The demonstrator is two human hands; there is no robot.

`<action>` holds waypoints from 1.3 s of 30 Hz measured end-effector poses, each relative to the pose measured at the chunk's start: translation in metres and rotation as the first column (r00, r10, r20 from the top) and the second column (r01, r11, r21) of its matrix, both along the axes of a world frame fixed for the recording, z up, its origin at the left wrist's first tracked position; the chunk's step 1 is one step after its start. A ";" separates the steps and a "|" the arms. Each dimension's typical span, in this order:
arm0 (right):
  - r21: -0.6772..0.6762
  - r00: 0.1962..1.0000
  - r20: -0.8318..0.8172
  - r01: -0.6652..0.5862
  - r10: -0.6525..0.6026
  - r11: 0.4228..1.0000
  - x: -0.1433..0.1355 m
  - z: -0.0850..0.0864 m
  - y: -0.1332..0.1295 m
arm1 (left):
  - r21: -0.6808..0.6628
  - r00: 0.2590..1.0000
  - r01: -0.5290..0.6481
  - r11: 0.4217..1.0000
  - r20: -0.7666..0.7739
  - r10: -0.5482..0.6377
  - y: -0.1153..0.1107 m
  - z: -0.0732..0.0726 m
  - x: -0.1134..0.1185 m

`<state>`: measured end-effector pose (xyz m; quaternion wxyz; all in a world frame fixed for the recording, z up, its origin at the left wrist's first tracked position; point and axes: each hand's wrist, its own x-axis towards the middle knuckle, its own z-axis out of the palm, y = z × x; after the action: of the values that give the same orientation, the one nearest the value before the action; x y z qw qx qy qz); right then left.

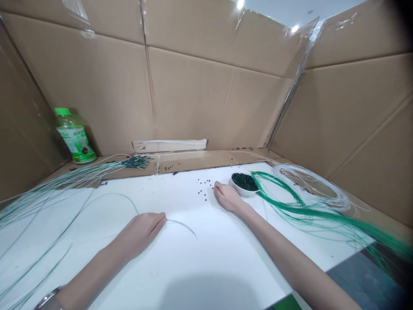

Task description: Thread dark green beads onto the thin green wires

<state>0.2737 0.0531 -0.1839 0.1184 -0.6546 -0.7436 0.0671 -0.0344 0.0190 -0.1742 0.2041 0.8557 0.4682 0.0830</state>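
My left hand (146,230) is closed in a pinch on a thin green wire (183,224). One end of the wire curves out to the right past my fingertips, and the rest loops back to the left over the white table. My right hand (226,196) rests at the table surface just left of a white bowl (242,191) filled with small dark beads (245,181). Its fingers are closed together, and whatever is between them is hidden. Several loose black beads (204,188) lie scattered to the left of that hand.
Bundled wires (97,168) with dark beaded ends (137,162) lie at the left. Green wires (300,210) and a white coil (335,193) spread on the right. A green-capped bottle (75,140) stands at the back left. Cardboard walls (206,94) enclose the white table (200,267).
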 end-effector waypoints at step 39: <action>-0.173 0.959 0.165 0.258 -0.230 0.951 0.078 0.054 0.004 | -0.012 1.000 -0.001 1.000 0.017 0.001 -0.004 0.005 0.002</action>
<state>0.3516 0.0569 -0.1298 0.0082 -0.7531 -0.6534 0.0766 -0.0327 0.0153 -0.1697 0.2134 0.8535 0.4674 0.0874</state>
